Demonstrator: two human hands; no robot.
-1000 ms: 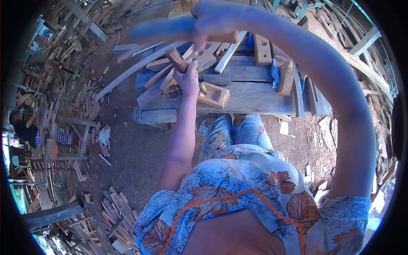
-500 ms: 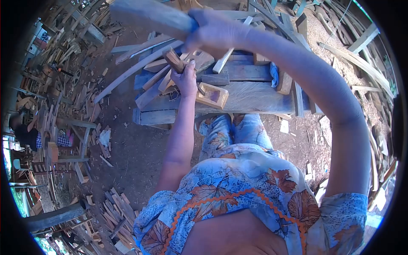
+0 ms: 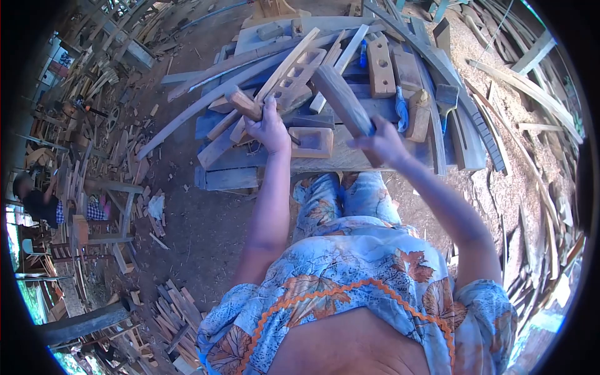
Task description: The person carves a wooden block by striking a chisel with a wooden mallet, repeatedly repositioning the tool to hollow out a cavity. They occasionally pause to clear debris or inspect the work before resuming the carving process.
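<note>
Brown earth floor: spread dry and rough around the work, strewn with chips and offcuts.
Grey plank bench: stood just before the knees, built of coarse, weathered boards, crowded with timber towards the far side.
Long pale curved wooden strips: lay across the left end of the bench, jutting well past the edge.
Squared grey-brown wooden bar: tilted over the bench, clamped near the lower end in the right hand, blocking sight of some boards beneath.
Tan wooden beam with several cut openings: lay slantwise beyond the left hand, among narrow sawn lengths.
Thick light-brown block with round holes: sat farther back, beyond the bar.
Pale rectangular block with a sunken pocket: rested flat near the front boards, just beside the left wrist, pocket upward.
Chunky brown wooden handle: slanted out of the closed left hand, with a thin dark shaft showing by the pocketed block; contact there unclear.
Crumpled blue cloth: hung limp between blocks to the right.
Hands: worked apart, both wrapped tight around wood.
</note>
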